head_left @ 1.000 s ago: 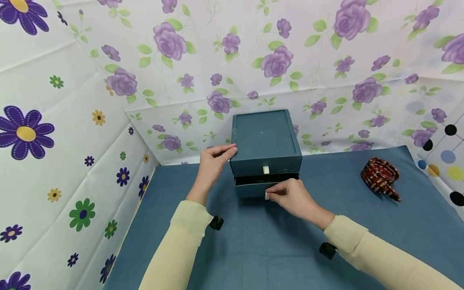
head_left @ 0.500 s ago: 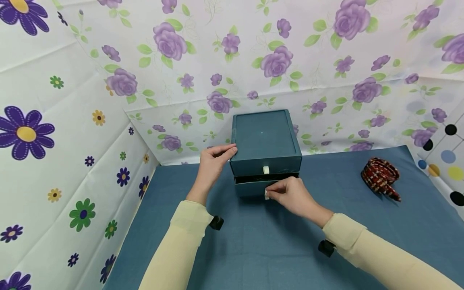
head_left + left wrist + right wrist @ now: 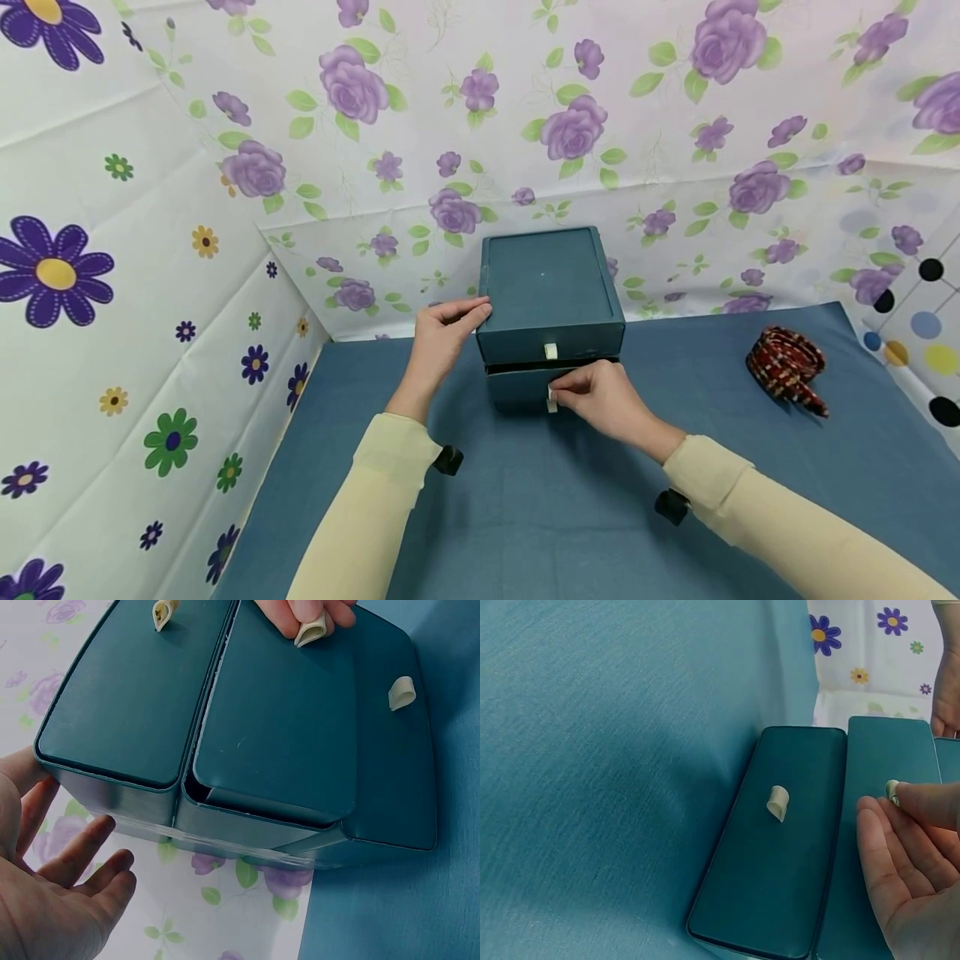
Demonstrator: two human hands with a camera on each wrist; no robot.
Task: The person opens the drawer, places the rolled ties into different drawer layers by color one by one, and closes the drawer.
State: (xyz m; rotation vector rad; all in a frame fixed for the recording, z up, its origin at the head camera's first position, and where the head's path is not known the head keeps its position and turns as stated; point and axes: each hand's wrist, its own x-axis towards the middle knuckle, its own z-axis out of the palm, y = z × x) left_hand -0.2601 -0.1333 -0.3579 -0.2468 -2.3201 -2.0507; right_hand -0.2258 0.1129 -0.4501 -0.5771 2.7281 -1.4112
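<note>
A dark teal drawer box (image 3: 551,279) stands against the back cloth, with small cream pull tabs on its drawer fronts. Its middle drawer (image 3: 277,712) juts out a little way; the top drawer (image 3: 135,690) and bottom drawer (image 3: 394,750) are shut. My right hand (image 3: 607,402) pinches the middle drawer's cream tab (image 3: 892,791) between thumb and fingers. At the upper left edge of the box, my left hand (image 3: 437,346) touches the side with its fingertips, the other fingers loosely spread in the left wrist view. Any contents of the drawers are hidden.
A rolled red-and-black checked strip of fabric (image 3: 783,367) lies on the blue tablecloth (image 3: 540,533) to the right. Flower-printed cloth (image 3: 450,150) hangs behind the box, and another printed sheet (image 3: 150,333) hangs on the left.
My right hand has moved slightly away from me with the tab, and the middle drawer has slid inward, so its dark gap is narrower. My left hand has stayed in place.
</note>
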